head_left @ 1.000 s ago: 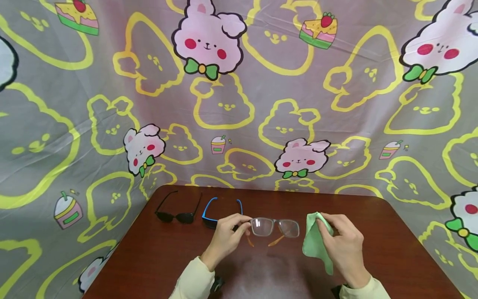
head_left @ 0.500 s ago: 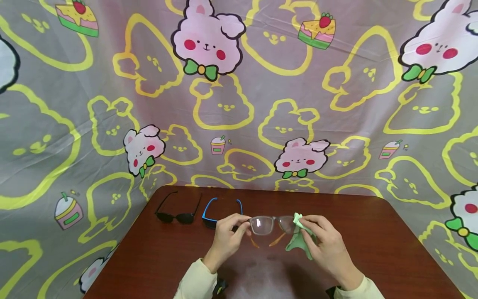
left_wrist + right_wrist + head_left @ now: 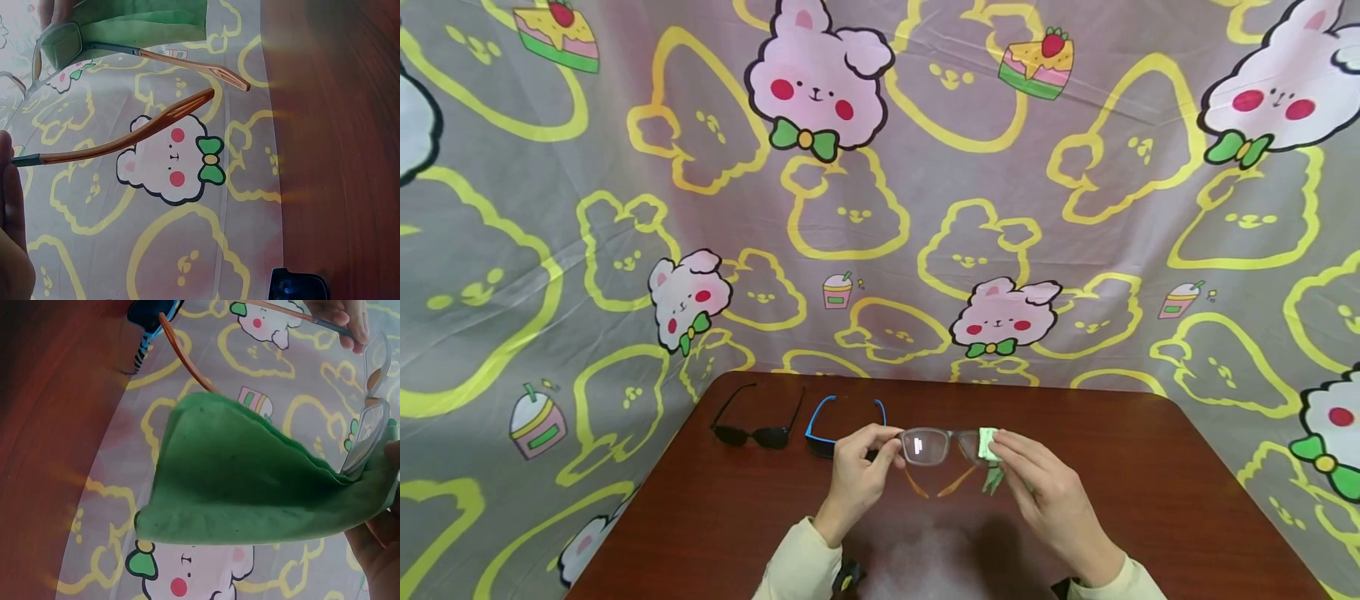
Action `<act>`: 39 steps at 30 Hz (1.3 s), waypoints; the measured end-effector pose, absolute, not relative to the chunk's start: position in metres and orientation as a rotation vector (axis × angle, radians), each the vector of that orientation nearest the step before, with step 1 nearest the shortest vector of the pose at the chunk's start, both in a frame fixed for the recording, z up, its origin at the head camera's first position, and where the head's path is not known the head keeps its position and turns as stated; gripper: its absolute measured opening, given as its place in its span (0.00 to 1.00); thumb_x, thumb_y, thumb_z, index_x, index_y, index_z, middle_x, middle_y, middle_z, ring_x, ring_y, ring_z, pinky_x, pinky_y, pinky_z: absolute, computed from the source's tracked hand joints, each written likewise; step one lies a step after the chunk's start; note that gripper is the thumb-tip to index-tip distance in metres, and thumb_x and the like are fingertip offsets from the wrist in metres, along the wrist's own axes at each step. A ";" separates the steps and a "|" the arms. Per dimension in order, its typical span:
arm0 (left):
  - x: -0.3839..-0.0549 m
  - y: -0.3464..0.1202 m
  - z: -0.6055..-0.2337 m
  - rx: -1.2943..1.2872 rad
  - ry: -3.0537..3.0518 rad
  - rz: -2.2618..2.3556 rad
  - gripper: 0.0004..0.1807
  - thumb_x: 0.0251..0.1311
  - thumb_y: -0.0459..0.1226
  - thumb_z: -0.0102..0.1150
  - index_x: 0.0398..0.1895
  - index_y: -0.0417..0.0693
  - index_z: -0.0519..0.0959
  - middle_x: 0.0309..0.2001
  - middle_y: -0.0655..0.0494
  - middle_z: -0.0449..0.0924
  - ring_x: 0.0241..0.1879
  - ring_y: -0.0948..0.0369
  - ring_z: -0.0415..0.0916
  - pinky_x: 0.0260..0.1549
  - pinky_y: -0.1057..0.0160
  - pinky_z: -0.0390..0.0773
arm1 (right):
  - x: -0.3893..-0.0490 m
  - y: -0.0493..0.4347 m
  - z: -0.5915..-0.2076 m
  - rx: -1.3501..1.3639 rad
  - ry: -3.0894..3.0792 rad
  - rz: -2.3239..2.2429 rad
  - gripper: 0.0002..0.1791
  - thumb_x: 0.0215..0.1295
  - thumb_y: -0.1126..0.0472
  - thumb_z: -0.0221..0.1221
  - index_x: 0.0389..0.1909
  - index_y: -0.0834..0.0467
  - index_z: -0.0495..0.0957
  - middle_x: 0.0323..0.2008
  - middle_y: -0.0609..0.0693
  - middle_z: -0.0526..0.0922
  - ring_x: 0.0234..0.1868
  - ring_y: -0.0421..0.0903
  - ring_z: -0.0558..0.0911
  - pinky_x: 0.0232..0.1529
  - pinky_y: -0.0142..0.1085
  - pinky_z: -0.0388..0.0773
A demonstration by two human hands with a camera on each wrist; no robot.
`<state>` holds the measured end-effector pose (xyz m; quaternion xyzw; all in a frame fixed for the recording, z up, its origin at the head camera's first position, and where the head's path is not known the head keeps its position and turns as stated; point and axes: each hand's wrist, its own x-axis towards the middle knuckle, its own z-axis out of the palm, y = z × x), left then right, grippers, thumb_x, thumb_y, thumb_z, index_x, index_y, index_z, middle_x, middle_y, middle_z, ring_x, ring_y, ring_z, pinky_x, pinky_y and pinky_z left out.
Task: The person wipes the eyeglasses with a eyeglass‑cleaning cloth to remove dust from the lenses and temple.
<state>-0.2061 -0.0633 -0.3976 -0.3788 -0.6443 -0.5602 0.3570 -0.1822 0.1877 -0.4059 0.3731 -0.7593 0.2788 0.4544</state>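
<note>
Clear-framed eyeglasses (image 3: 925, 447) with orange-brown temple tips are held up above the table. My left hand (image 3: 859, 471) pinches them at the left hinge, fingers curled around the corner of the frame. A green cloth (image 3: 988, 445) is folded over the outer part of the right lens, and my right hand (image 3: 1051, 493) pinches that lens through it. In the right wrist view the green cloth (image 3: 244, 481) hangs as a wide flap hiding part of the frame. Both temples stand unfolded in the left wrist view, the nearer temple (image 3: 125, 140) orange-brown.
Black sunglasses (image 3: 753, 436) lie unfolded at the table's back left. Beside them are blue-framed sunglasses (image 3: 822, 450), partly behind my left hand. The dark red-brown wooden table (image 3: 700, 508) meets a grey cartoon-print curtain (image 3: 865, 196) at its back and sides.
My right hand has moved left with the green cloth, from apart from the eyeglasses to folded over the right lens. The left hand has raised the eyeglasses slightly and tilted them.
</note>
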 end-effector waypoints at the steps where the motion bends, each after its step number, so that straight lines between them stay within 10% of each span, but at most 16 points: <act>1: -0.206 -0.063 -0.398 -0.978 -1.662 -1.447 0.12 0.42 0.12 0.59 0.30 0.29 0.78 0.15 0.47 0.77 0.15 0.58 0.77 0.20 0.73 0.73 | -0.182 0.187 -0.406 0.926 -1.870 0.685 0.18 0.72 0.55 0.49 0.43 0.63 0.83 0.45 0.57 0.82 0.46 0.53 0.80 0.56 0.26 0.66; 39: -0.204 -0.056 -0.399 -0.957 -1.631 -1.483 0.11 0.43 0.13 0.60 0.31 0.30 0.79 0.17 0.47 0.77 0.15 0.59 0.77 0.19 0.72 0.73 | -0.177 0.168 -0.395 1.181 -1.719 0.652 0.14 0.71 0.62 0.50 0.40 0.66 0.81 0.44 0.60 0.81 0.45 0.53 0.81 0.56 0.30 0.69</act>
